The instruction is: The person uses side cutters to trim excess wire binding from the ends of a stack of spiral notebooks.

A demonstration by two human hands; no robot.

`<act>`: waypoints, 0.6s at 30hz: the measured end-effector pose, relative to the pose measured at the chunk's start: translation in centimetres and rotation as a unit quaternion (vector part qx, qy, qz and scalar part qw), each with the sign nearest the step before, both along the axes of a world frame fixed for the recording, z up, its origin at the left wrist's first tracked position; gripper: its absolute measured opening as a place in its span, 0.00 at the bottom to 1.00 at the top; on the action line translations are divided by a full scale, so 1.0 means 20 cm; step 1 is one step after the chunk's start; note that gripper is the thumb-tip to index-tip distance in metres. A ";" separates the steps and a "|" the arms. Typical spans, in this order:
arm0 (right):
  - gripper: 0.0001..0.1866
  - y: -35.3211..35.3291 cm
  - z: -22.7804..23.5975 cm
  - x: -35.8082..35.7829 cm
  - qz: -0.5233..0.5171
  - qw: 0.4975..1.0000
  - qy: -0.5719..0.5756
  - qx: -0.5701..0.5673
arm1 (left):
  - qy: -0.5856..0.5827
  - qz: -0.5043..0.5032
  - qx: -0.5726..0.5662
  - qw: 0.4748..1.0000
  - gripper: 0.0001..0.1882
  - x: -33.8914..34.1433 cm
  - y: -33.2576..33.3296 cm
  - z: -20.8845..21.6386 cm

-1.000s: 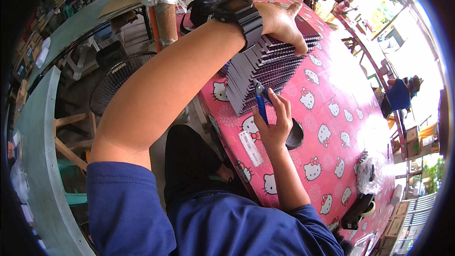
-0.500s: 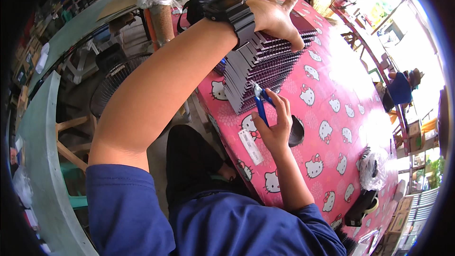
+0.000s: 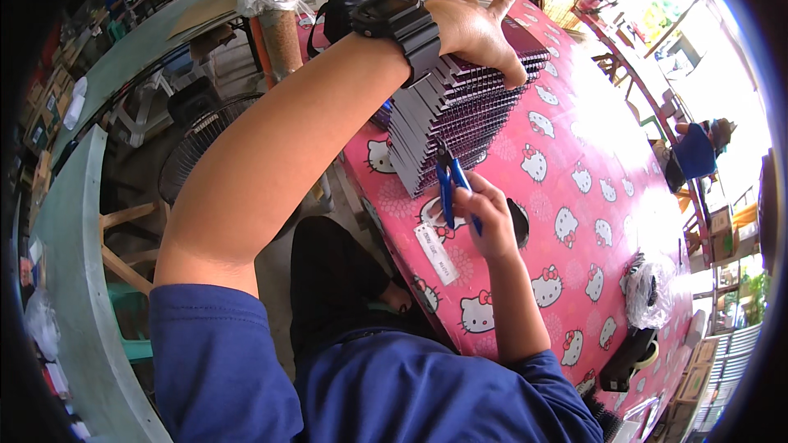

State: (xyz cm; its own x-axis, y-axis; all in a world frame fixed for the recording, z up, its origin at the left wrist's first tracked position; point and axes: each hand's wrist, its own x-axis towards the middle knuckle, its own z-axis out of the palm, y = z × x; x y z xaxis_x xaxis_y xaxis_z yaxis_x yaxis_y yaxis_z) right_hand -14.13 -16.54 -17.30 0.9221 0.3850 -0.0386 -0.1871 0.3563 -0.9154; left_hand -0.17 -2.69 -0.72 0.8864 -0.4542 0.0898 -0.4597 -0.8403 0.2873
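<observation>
**Cutters at the coils, stepped notebook pile under a spread left hand**

Notebook stack (image 3: 472, 115) sits on the pink cartoon-print table (image 3: 603, 217), near the table's left edge, coil spines facing the right hand; layers look stepped, not squared. Left hand (image 3: 480, 33) lies over the top of the stack, fingers spread wide, thumb at the coil edge, not wrapped round anything. Right hand (image 3: 486, 215) has its fingers curled on the blue-handled cutters (image 3: 446, 197), handles partly apart, nose toward the coils; can't tell if the tip touches wire

Risks, my judgement: stepped pile could slide or topple if the left hand pushes unevenly or lifts off; cutter nose could snag or bend a wrong coil, loops being packed so close; page edges could get scratched if the tool slips; left thumb could be nicked if the tool goes up the spines

Containers: clear plastic bag (image 3: 657, 295) at right with something dark in it, contents unclear; black bag (image 3: 338, 15) beyond the left forearm, inside not visible; tape dispenser (image 3: 617, 373) holding a pale roll; cardboard boxes (image 3: 683, 381) far right, contents can't tell
</observation>
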 end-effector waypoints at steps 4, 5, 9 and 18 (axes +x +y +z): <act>0.29 0.02 -0.08 -0.01 -0.208 0.851 -0.327 -0.355 | -0.008 0.006 0.007 1.000 0.64 -0.01 0.00 0.00; 0.30 0.02 -0.09 0.00 -0.248 0.787 -0.408 -0.391 | -0.008 0.006 0.007 1.000 0.64 -0.01 0.00 0.01; 0.32 0.04 -0.11 0.01 -0.281 0.732 -0.443 -0.434 | -0.002 -0.001 -0.002 1.000 0.65 -0.02 0.00 0.02; 0.23 -0.08 -0.05 0.04 0.038 0.999 0.016 0.008 | -0.002 -0.007 -0.004 1.000 0.64 -0.02 0.00 0.01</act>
